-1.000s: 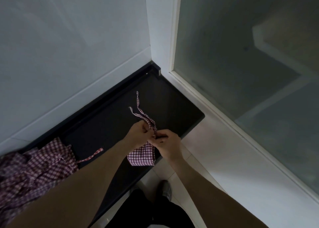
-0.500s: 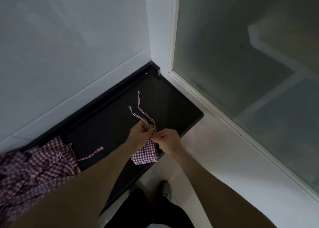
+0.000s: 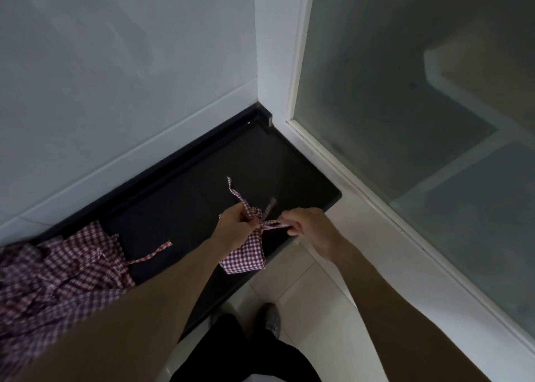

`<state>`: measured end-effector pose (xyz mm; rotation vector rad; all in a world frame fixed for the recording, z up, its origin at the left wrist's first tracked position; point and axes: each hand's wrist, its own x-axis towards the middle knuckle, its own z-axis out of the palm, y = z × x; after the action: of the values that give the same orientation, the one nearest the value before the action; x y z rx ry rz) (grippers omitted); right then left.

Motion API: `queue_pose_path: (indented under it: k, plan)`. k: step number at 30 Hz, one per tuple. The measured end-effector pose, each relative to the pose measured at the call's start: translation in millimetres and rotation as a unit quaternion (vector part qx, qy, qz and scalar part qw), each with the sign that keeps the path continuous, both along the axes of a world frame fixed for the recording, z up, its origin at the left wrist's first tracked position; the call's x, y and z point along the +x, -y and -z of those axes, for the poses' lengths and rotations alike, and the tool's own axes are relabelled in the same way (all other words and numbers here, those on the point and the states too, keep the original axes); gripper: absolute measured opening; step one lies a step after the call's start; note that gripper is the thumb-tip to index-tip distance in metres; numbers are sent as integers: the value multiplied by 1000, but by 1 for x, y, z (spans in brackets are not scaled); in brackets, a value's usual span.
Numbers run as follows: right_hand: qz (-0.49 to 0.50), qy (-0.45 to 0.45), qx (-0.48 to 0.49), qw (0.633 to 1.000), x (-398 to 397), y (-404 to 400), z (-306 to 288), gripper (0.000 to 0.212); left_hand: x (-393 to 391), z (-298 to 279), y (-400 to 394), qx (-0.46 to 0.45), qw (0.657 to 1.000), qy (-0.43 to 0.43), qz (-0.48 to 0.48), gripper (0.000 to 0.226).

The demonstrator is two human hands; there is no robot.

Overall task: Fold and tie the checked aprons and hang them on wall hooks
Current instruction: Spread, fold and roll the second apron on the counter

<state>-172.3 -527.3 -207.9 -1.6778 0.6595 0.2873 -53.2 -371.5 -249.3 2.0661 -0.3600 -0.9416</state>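
Grip: left hand (image 3: 236, 227) pinches 1 tie strap (image 3: 241, 201) of the folded checked apron (image 3: 246, 253), fingers curled round it close to the knot (image 3: 262, 226). Right hand (image 3: 308, 222) pinches the other strap end (image 3: 275, 224), fingers curled on it, pulled out to the right.

Change over the last 1 s: the 2 hands, which were touching over the bundle, are now apart. The right hand has moved right and the strap between it and the knot now runs nearly straight. 1 loose strap end that lay up the surface now looks blurred near the knot, so it is likely in motion. Left strap tail points up and away over the dark surface (image 3: 185, 205).

Position: the folded apron hangs just below the hands, over the front edge of the surface, above the floor tiles (image 3: 301, 286). A pile of unfolded checked aprons (image 3: 58, 271) lies at the left end of the surface, well apart.

Judgement: the knot is being drawn tight; tying on this apron is close to done. No wall hook is in view, so hanging remains. Risk: uneven pull may loosen the fold.
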Motion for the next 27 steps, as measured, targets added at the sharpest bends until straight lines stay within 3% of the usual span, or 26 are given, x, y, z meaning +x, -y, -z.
queue_pose_path:
  k: [2,4,6,7,9,11,13,17,22,25,27]
  plan:
    - [144,13,120,982,-2,2,-4,13,0,1,1,7,1000,5,0,12]
    - [255,8,200,946,-3,7,-10,31,0,1,1,12,1000,8,-2,11]
    - [323,18,196,926,-5,21,-11,37,1,1,0,17,1000,7,2,10]
    - [328,13,137,934,-5,29,-8,33,2,2,-1,20,1000,6,7,10]
    - [282,-29,-56,957,-6,41,7,16,3,2,-2,23,1000,8,15,10]
    - [209,-42,-195,957,-8,39,20,36,3,2,-1,23,999,15,19,12]
    - [107,21,-254,961,-8,20,28,51,2,2,-1,26,999,16,22,14]
    - [-98,75,-239,963,4,-29,44,34,1,2,-3,15,998,49,35,17]
    - [0,77,-211,974,11,-41,71,14,-14,-4,-6,12,995,95,25,5]
    - [-7,57,-188,981,10,-36,77,9,-34,1,-16,85,961,260,46,11]
    - [-22,46,-168,985,12,-33,75,8,-42,8,-26,100,944,314,6,20]
